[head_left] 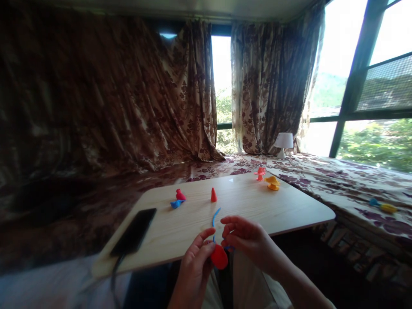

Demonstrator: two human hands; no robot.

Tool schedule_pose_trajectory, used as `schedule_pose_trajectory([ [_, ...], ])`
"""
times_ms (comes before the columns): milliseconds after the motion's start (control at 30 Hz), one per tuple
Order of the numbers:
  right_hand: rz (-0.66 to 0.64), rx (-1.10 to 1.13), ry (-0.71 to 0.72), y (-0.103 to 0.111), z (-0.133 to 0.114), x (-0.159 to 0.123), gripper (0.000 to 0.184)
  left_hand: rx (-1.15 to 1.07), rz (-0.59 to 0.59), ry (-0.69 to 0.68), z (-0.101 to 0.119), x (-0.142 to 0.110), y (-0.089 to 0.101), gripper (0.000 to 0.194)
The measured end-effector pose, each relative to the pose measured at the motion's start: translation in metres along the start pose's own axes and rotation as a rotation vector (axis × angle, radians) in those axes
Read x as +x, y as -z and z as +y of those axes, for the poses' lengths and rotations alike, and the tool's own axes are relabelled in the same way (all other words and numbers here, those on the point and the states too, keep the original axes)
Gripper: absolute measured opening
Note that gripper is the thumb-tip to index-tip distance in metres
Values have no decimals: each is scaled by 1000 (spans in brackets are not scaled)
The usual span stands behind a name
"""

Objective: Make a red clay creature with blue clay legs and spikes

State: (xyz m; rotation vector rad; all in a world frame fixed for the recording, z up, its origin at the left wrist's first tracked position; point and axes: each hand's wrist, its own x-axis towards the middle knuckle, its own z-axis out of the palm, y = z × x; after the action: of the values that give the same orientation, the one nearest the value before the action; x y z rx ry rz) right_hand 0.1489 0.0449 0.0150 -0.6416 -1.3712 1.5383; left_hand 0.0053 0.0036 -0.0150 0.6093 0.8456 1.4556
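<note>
My left hand (195, 266) pinches a small red rounded piece (219, 256) at the near edge of the wooden table (257, 206). My right hand (246, 238) is closed beside it, fingers pinching a thin blue cord (215, 218) that rises from between the two hands. On the table lie a red cone (213, 195), a red piece (180, 195) on a blue piece (175, 204), a pink-red figure (259, 173) and an orange shape (273, 183).
A black phone (134, 231) with a cable lies at the table's left. Patterned curtains hang behind. A flowered cloth (337, 180) covers the ledge at the right, with a small white lamp (283, 144) and a blue-and-yellow toy (384, 207).
</note>
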Motion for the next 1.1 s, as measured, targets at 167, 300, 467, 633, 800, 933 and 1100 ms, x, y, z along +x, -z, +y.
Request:
schedule_pose_trajectory([
  [167,0,-45,36,1,8,-3,36,53,13,11,3,-6,-5,45],
  [300,66,-120,46,2,14,-7,31,96,32,-3,2,-6,-4,44],
  [467,111,-122,13,2,14,-7,32,120,6,-5,-2,-4,-4,41],
  [633,89,-124,-11,0,13,-9,38,131,-5,25,-5,-5,-4,39],
  [800,108,-113,-25,4,19,-2,39,127,-23,72,-11,-2,-1,42],
  [933,133,-203,40,22,17,33,29,112,26,47,-13,1,3,39],
  [1100,123,-913,156,43,7,78,27,104,87,1,-11,2,7,38],
])
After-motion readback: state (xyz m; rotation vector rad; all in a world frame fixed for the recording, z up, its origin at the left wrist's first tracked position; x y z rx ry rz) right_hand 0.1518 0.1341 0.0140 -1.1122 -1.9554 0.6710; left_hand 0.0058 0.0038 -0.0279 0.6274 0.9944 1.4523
